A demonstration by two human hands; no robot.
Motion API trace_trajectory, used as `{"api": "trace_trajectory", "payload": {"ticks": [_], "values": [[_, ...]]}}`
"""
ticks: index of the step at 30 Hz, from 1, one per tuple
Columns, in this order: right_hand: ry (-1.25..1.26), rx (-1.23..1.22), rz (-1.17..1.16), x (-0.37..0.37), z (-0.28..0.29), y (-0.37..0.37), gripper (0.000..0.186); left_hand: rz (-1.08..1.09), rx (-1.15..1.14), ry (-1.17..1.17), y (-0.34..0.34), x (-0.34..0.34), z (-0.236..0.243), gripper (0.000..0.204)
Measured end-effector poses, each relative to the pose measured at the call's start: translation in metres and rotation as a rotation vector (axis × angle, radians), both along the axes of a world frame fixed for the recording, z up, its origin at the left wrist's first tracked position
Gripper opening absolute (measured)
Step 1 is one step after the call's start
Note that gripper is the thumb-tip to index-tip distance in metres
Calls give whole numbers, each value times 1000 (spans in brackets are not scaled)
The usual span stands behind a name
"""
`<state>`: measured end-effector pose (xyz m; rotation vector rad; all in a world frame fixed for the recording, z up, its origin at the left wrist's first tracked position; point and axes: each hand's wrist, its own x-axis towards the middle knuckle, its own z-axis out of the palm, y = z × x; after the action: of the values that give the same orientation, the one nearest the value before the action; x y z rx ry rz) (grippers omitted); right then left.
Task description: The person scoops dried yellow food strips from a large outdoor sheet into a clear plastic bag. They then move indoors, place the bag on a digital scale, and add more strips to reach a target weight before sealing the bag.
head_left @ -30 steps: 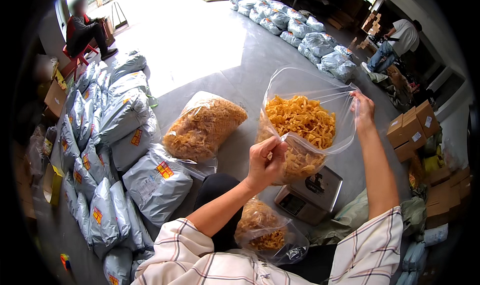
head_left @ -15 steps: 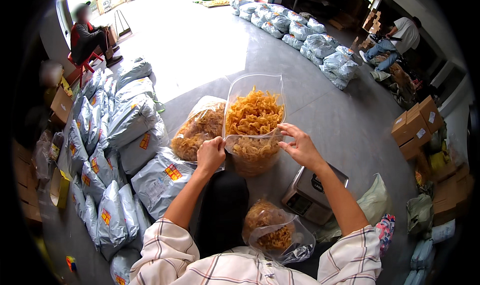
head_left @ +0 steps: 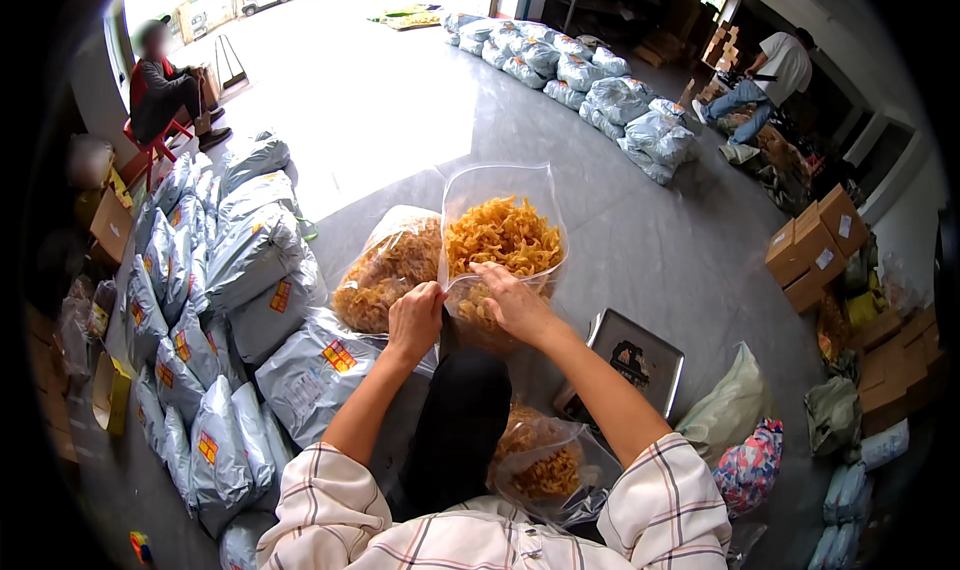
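Note:
A clear plastic bag [head_left: 497,182] stands with its mouth wide apart, filled with golden-yellow dried strips [head_left: 503,234]. My left hand [head_left: 416,322] is closed on the bag's near left corner. At the near rim, my right hand [head_left: 517,305] lies with its fingers stretched out, the tips by the strips; whether they touch them I cannot tell. To the left leans a second clear bag [head_left: 392,275] of similar, browner strips. A third, smaller bag [head_left: 548,470] sits close to my body, partly hidden by my right forearm. A metal-topped scale [head_left: 632,360] is right of my right forearm.
Grey parcels [head_left: 250,260] are heaped at the left, and pale-blue filled bags [head_left: 580,70] line the far floor. Cardboard boxes [head_left: 818,240] and a pale sack [head_left: 730,400] are at the right. One person sits far left; another bends over at the far right.
My right hand has let go of the bag's right corner and moved left to the near rim. My left hand keeps its grip. The view has shifted slightly.

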<state>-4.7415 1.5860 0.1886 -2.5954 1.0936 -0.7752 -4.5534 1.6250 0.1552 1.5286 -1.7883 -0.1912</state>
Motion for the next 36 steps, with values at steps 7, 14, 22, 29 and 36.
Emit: {"api": "trace_trajectory", "payload": {"ticks": [7,14,22,29,36], "values": [[-92,150,-88,17,-3,-14,8,-40,94,53,0,11,8,15],[-146,83,-114,24,-15,-18,8,-40,86,18,-6,15,7,16],[-22,-98,-51,35,-5,-7,22,-72,115,-18,-3,19,2,12],[257,-322,134,61,-7,-8,20,-119,120,-74,-2,27,-3,8],[124,-170,233,56,-27,-20,14,-227,129,-90,2,31,8,5]]}}
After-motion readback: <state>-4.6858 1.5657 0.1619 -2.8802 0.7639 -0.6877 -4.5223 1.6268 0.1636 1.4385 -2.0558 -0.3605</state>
